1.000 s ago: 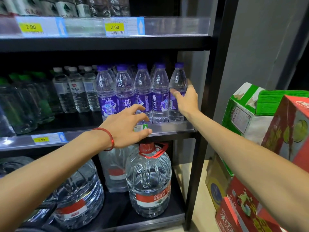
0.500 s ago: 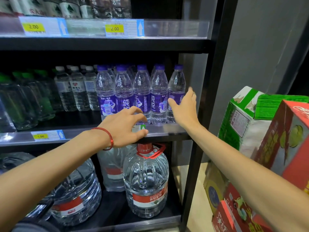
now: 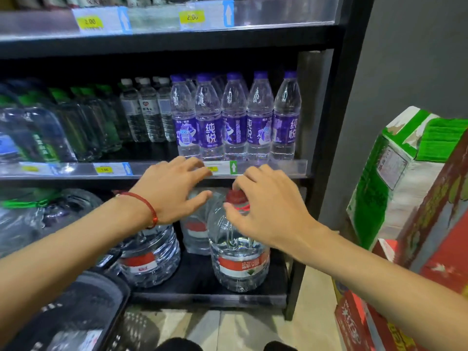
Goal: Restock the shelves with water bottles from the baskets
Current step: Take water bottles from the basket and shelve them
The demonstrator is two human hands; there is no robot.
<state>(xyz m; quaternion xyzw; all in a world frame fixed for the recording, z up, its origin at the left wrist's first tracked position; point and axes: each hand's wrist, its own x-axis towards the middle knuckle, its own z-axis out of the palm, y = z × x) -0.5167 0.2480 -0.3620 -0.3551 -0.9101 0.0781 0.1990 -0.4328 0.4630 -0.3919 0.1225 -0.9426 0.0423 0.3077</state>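
The purple-labelled water bottles [image 3: 234,117] stand upright on the middle shelf [image 3: 273,168], five across the front and more rows behind them. They are pressed shoulder to shoulder, bases just behind the clear price strip. The rightmost one leaves only a narrow gap before the shelf's side panel [image 3: 314,110]. Above the purple caps there is dark open room up to the underside of the upper shelf [image 3: 278,34].

Both my hands are out in front of the shelf edge and below the bottles, holding nothing. My left hand [image 3: 172,191], with a red cord bracelet [image 3: 149,209] at the wrist, has its fingers spread and relaxed, the tips over the price strip. My right hand [image 3: 268,209] is loose too, fingers lightly bent in front of the red cap of a big jug [image 3: 240,264] on the bottom shelf. I cannot tell whether they touch that cap.

Left of the purple row stand white-capped bottles [image 3: 149,115], then green-labelled ones [image 3: 83,122], filling that side. A second jug [image 3: 149,257] sits under my left wrist. The black corner post [image 3: 339,148] closes the shelf on the right, and stacked cartons [image 3: 405,173] crowd the floor beyond it. A dark basket [image 3: 119,295] is at my lower left, its contents blurred.
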